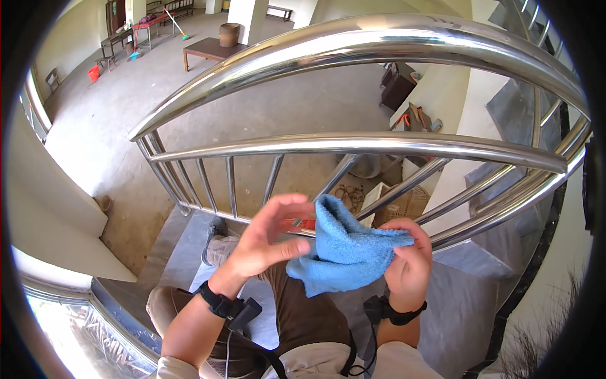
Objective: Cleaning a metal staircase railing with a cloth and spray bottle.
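Observation:
A blue cloth (350, 252), folded and bunched, hangs in front of my body. My right hand (409, 258) pinches its right corner between thumb and fingers. On the other side, my left hand (273, 237) is beside the cloth, its thumb and fingers spread apart, the thumb tip close to the cloth's left edge. Just beyond both hands runs a shiny steel stair railing (360, 144), with a thick curved top rail and slanted bars below. Neither hand touches the railing. Each wrist wears a black strap with a small box.
Grey stone stairs (464, 297) lie under me and climb to the right. Below the railing spreads a concrete floor (265, 104) with a low brown table (211, 48), a red bucket (94, 74) and a broom (177, 26). A window (82, 328) stands at the lower left.

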`<state>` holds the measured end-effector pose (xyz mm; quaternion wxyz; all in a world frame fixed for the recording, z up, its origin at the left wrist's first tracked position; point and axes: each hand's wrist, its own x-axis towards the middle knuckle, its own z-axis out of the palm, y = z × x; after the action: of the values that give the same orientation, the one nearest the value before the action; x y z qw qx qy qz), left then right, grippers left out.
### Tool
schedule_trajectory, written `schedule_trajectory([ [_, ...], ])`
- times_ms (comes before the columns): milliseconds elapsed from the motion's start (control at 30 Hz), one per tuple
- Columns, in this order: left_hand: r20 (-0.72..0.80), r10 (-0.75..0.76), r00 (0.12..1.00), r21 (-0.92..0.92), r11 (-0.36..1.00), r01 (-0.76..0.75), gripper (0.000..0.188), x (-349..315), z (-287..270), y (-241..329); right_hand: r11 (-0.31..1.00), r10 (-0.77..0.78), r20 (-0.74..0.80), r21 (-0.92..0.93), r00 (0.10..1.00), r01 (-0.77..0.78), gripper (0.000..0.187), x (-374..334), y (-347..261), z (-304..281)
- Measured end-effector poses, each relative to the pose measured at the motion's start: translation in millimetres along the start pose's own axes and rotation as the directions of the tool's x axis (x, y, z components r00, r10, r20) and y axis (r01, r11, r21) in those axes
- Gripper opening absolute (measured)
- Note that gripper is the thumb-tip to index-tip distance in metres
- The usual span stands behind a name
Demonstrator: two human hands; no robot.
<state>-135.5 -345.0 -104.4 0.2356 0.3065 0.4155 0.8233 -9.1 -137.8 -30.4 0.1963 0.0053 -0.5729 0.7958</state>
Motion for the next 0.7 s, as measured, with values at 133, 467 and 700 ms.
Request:
schedule_trajectory([
  [133,0.119,-0.027,0.992,0.091,0.996,0.017,0.058,-7.2,10.1,-20.0,0.983,0.069,0.014,0.168,0.998,-0.07,0.042,10.1,-8.3,0.7],
  [467,0.167,-0.028,0.986,-0.081,0.996,0.042,0.063,-7.4,-14.0,-29.5,0.969,-0.011,-0.174,0.242,0.985,0.054,0.031,24.2,-7.7,-0.4],
  [700,0.27,-0.526,0.806,0.061,0.845,0.531,0.106,-14.2,-3.5,-55.9,0.953,0.122,-0.148,0.294,0.981,-0.075,0.03,37.7,-17.1,0.3],
])
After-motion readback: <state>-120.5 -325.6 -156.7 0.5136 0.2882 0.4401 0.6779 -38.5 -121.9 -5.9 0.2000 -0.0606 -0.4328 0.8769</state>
